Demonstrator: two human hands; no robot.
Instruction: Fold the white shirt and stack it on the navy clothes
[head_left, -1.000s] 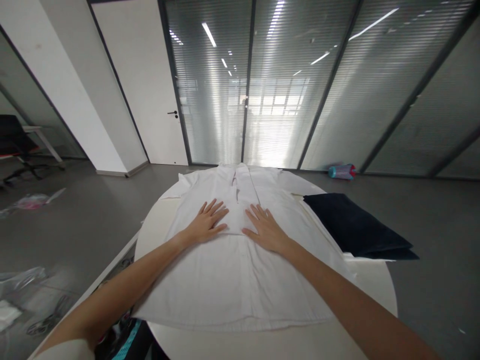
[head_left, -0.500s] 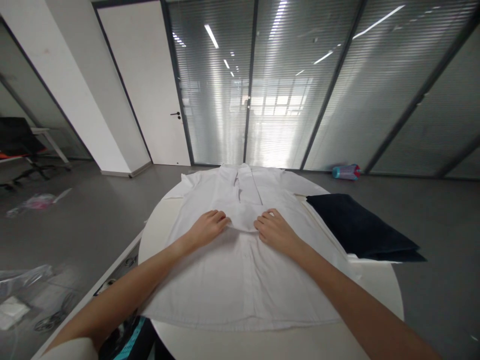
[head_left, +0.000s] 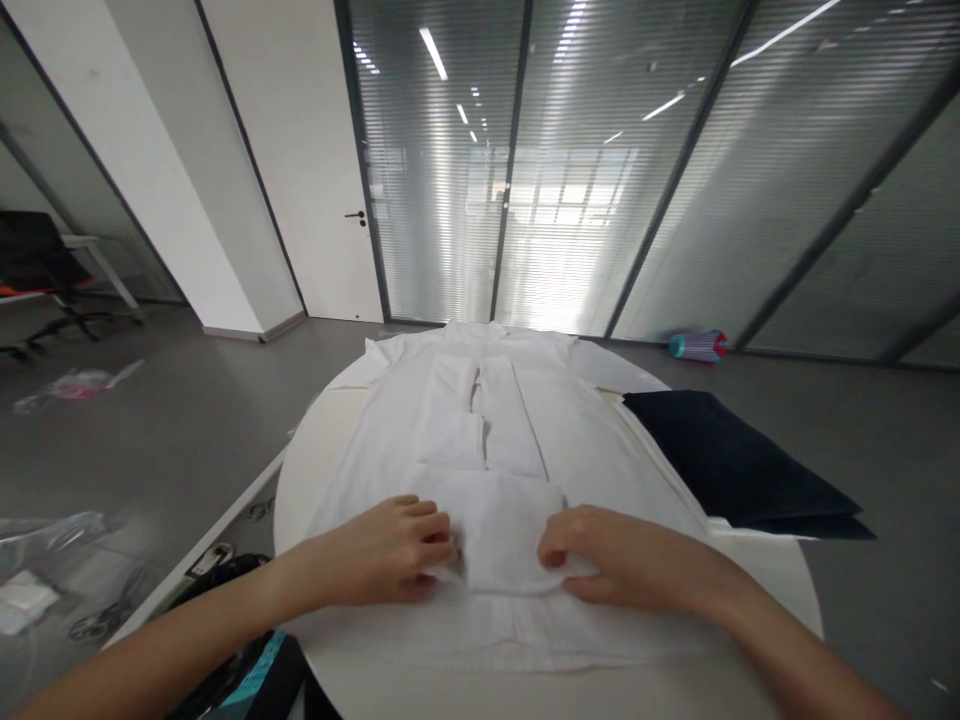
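A white shirt (head_left: 465, 410) lies spread flat on a round white table (head_left: 315, 440), collar at the far side. My left hand (head_left: 390, 550) and my right hand (head_left: 622, 555) each pinch a fold of the shirt's cloth, pulled toward the near hem. The gathered fold (head_left: 502, 540) sits between the two hands, a hand's width apart. Both forearms reach in from the bottom corners.
A folded dark navy garment (head_left: 735, 465) lies on the table's right side. A blue and pink bottle (head_left: 697, 346) lies on the floor by the glass wall. Plastic bags (head_left: 45, 540) and a dark bag (head_left: 240, 680) are on the floor at left.
Both hands went from flat on the shirt's middle to pinching the cloth, then drew it toward me near the hem. The view tilted slightly.
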